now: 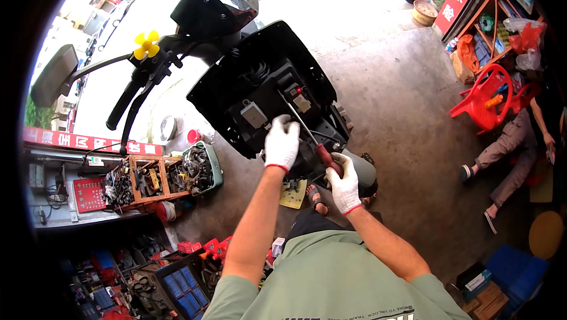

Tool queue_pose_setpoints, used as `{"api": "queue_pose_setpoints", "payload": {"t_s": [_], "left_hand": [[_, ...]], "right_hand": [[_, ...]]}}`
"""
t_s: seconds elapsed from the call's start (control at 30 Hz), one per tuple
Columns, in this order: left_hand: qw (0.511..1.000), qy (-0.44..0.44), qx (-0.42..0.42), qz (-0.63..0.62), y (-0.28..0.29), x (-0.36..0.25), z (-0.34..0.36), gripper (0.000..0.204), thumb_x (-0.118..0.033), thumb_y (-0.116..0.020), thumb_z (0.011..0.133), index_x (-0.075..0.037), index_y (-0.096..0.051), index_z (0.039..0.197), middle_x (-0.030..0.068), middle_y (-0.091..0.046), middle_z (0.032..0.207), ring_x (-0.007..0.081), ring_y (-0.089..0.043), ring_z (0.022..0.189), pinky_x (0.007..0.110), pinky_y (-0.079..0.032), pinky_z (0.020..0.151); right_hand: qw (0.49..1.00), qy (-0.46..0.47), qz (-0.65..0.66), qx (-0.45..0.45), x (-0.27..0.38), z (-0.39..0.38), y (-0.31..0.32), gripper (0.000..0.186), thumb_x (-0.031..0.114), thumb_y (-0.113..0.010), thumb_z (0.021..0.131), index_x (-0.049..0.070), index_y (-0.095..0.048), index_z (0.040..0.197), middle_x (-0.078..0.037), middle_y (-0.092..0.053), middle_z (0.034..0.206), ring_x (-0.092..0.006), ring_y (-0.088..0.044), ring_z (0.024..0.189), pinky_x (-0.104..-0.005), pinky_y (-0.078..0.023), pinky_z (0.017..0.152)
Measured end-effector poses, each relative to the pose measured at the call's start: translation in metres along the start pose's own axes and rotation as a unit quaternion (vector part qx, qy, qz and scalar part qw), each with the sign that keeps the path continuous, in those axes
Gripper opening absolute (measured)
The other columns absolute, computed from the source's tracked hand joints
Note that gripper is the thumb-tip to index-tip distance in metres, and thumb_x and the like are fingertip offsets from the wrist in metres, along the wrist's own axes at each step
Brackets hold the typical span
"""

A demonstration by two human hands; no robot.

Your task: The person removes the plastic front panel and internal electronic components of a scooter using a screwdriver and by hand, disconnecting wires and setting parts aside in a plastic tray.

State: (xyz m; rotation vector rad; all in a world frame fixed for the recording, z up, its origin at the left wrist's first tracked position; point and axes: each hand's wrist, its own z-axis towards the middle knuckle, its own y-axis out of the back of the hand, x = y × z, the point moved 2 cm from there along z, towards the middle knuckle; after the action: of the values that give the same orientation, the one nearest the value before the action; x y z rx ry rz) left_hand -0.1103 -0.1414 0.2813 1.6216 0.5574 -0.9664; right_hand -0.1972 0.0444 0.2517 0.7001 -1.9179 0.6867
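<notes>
A scooter with its front opened up stands before me, its black inner panel (277, 78) exposed. My right hand (344, 187), in a white glove, is closed round the dark red handle of a long screwdriver (323, 153). The shaft slants up and left, its tip near a small unit with a red spot (300, 96). My left hand (282, 143), also gloved, is at the panel below a silver-grey box (254, 114). Its fingers are bent and bunched together; what they hold, if anything, is hidden.
The scooter's handlebar grip (123, 104) and mirror (54, 76) reach out left, with a yellow pinwheel (146, 45) on the bar. A wooden crate of parts (155, 193) stands at left. A red chair (487, 101) and a seated person (508, 143) are at right.
</notes>
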Motion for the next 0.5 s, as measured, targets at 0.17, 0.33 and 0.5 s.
{"api": "queue_pose_setpoints", "payload": {"t_s": [0.17, 0.33, 0.5], "left_hand": [[0.962, 0.115, 0.066, -0.239, -0.035, 0.0, 0.002, 0.028, -0.021, -0.056, 0.098, 0.0, -0.06, 0.118, 0.0074, -0.07, 0.092, 0.0075, -0.057, 0.061, 0.023, -0.043, 0.05], [0.953, 0.14, 0.048, -0.265, -0.032, -0.014, 0.005, 0.022, -0.021, -0.055, 0.099, -0.004, -0.063, 0.11, 0.0042, -0.067, 0.084, 0.0051, -0.052, 0.058, 0.021, -0.042, 0.052], [0.949, 0.146, 0.045, -0.275, -0.031, -0.012, 0.003, 0.022, -0.022, -0.055, 0.1, -0.004, -0.063, 0.109, 0.0033, -0.066, 0.082, 0.0046, -0.052, 0.057, 0.021, -0.042, 0.053]], "right_hand": [[0.999, 0.031, -0.03, -0.002, 0.008, -0.005, -0.001, 0.037, 0.001, -0.062, 0.089, 0.001, -0.054, 0.125, -0.011, -0.063, 0.113, -0.0162, -0.061, 0.098, -0.0296, -0.05, 0.09], [0.995, 0.072, -0.066, -0.005, 0.019, -0.007, 0.0, 0.037, 0.002, -0.062, 0.089, -0.001, -0.054, 0.125, -0.014, -0.064, 0.114, -0.0199, -0.062, 0.101, -0.0319, -0.049, 0.093], [0.994, 0.08, -0.073, 0.004, 0.024, -0.01, 0.001, 0.037, 0.005, -0.062, 0.09, -0.001, -0.054, 0.125, -0.016, -0.065, 0.113, -0.0217, -0.062, 0.103, -0.0332, -0.048, 0.095]]}}
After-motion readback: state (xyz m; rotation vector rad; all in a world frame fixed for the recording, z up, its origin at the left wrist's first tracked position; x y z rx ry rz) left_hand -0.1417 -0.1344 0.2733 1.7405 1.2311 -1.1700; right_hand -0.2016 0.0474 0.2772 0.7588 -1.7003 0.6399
